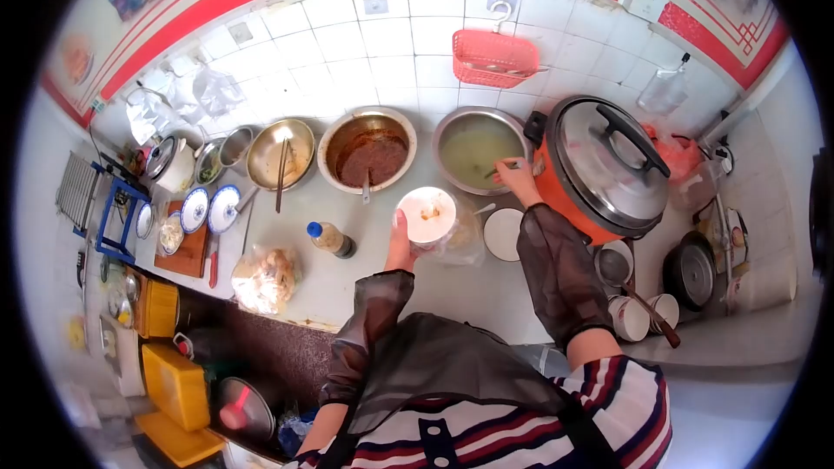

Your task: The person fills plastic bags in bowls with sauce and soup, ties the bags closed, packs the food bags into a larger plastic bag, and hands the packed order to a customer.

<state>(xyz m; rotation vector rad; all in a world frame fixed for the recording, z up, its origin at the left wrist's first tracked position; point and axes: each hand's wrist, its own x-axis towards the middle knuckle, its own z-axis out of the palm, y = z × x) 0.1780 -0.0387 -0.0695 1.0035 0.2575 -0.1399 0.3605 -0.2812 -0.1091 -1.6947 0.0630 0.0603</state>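
My left hand (400,246) is wrapped round a white bowl (427,215) with a little reddish-brown matter inside, held over the counter. My right hand (519,179) is at the front right rim of a metal basin (479,149) of pale green liquid; its fingers are pinched together, and what they hold is too small to make out. Left of that basin stands another one (375,156) with dark red sauce and a spoon (367,188). Clear plastic bags (465,241) lie beside the bowl. A white round dish (502,235) sits below my right hand.
A large orange cooker (599,169) stands close to my right forearm. Chopsticks rest in a metal bowl (281,154) at the left. Nearer me are a blue-capped bottle (332,241) and a filled plastic bag (265,280). A ladle (638,291) lies over bowls at the right.
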